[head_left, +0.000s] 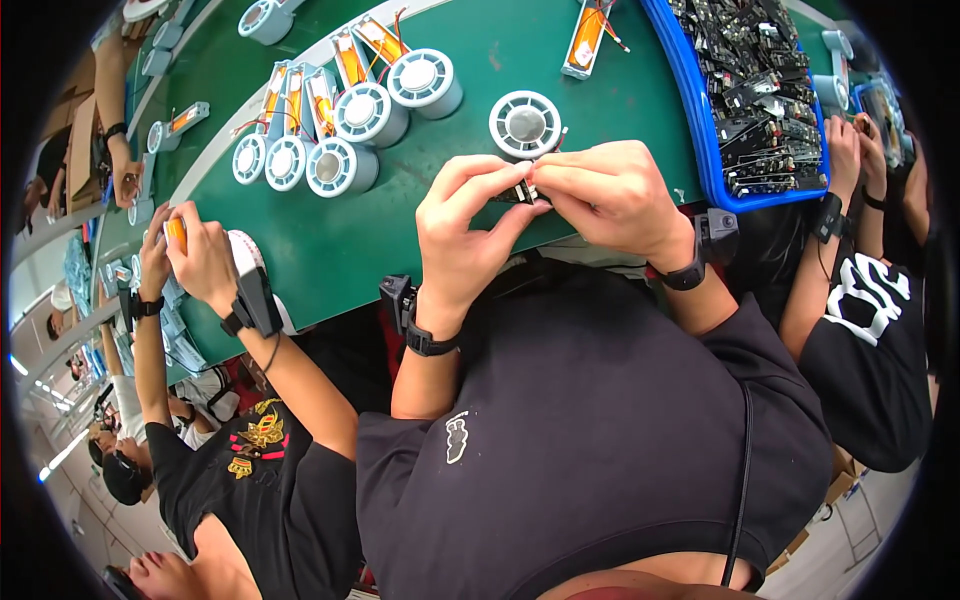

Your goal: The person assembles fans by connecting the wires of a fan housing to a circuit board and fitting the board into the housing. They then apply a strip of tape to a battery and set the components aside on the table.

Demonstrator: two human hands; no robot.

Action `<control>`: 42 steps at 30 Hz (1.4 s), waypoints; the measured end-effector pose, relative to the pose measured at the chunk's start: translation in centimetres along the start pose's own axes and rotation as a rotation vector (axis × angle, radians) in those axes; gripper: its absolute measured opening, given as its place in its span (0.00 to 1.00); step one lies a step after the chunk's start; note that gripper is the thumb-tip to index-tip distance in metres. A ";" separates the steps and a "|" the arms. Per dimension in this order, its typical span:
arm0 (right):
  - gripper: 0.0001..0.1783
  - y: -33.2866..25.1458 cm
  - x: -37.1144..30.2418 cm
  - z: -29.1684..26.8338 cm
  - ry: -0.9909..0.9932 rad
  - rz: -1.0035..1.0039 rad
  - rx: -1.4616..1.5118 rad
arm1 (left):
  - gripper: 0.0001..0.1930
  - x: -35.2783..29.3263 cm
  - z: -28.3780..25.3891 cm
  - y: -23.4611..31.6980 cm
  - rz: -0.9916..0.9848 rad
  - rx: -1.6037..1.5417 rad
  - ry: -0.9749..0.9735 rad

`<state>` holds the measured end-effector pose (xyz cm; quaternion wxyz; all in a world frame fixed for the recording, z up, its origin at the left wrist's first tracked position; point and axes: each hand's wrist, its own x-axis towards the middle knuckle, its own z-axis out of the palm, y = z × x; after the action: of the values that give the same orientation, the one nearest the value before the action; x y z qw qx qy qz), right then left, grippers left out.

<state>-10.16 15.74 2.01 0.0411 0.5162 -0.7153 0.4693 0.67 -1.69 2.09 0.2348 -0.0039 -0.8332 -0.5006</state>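
Firstly, at ten o'clock from the small black component (519,193): clustered pale-blue round-headed units (365,112), on green table (370,245). Left hand (465,215): thumb and forefinger clamped on the component, held between both hands. Round pale-blue housing (525,124): twelve o'clock. Pale-blue case (576,69) with orange insert (588,38): one o'clock. Right hand (615,195): fingertips together at the component's right end. Blue bin (690,100) of black parts (755,110): two o'clock.
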 end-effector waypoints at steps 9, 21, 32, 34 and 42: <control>0.12 -2.1 -0.7 0.4 0.014 0.326 0.229 | 0.21 -0.7 1.8 -0.8 0.184 0.146 0.188; 0.05 -0.4 -0.4 1.3 0.293 0.643 0.166 | 0.21 -1.8 0.6 0.3 0.014 0.221 0.099; 0.08 1.0 -1.2 1.3 0.100 0.145 0.241 | 0.18 -1.3 0.2 -0.2 -0.096 -0.138 -0.060; 0.10 0.9 -0.9 1.0 0.062 0.301 0.420 | 0.17 -1.2 0.2 -0.5 -0.095 -0.153 -0.063; 0.15 -0.3 0.1 -0.7 -0.153 0.423 0.332 | 0.16 -0.6 0.5 0.1 -0.065 -0.122 0.000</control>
<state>-10.28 16.17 2.61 -0.1971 0.3889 -0.7217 0.5377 1.05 -1.06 1.69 0.2179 0.0089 -0.8008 -0.5578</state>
